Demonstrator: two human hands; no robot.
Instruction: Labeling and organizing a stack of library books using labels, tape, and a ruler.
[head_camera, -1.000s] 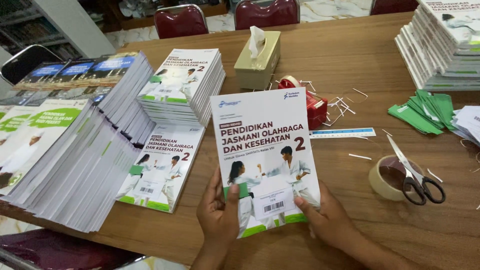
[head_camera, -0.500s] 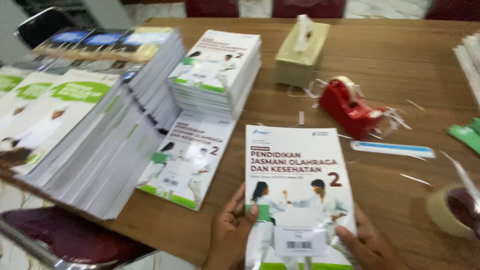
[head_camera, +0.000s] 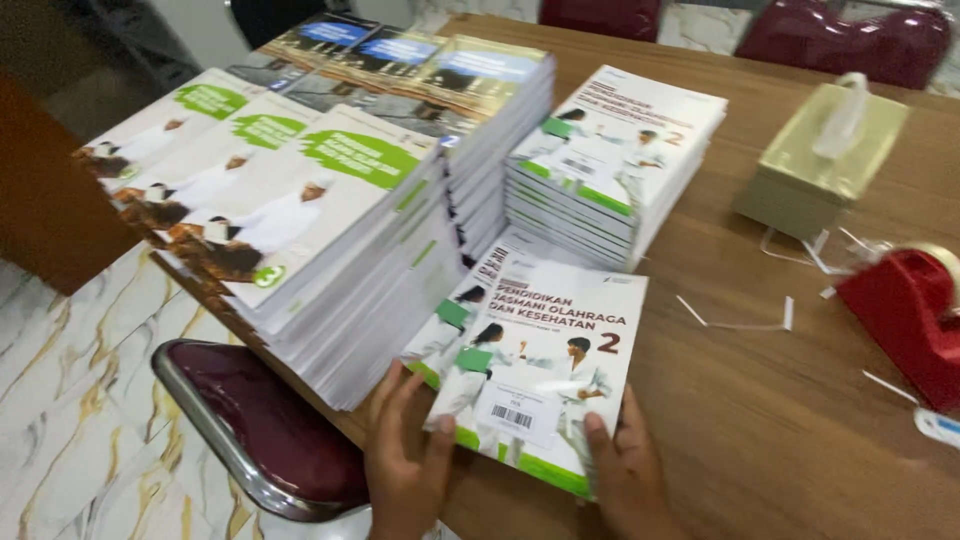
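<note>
Both hands grip one white book (head_camera: 540, 370) by its near edge, left hand (head_camera: 405, 470) and right hand (head_camera: 625, 475) fingers closed on it; it lies over another copy (head_camera: 455, 315), not yet on the stack (head_camera: 610, 160) beyond the fingers.

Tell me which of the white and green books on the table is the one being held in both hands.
The front book, nearest the table edge, gripped by the left hand and right hand at its lower corners. It lies over another copy; the rest sit untouched in the stack behind.
</note>
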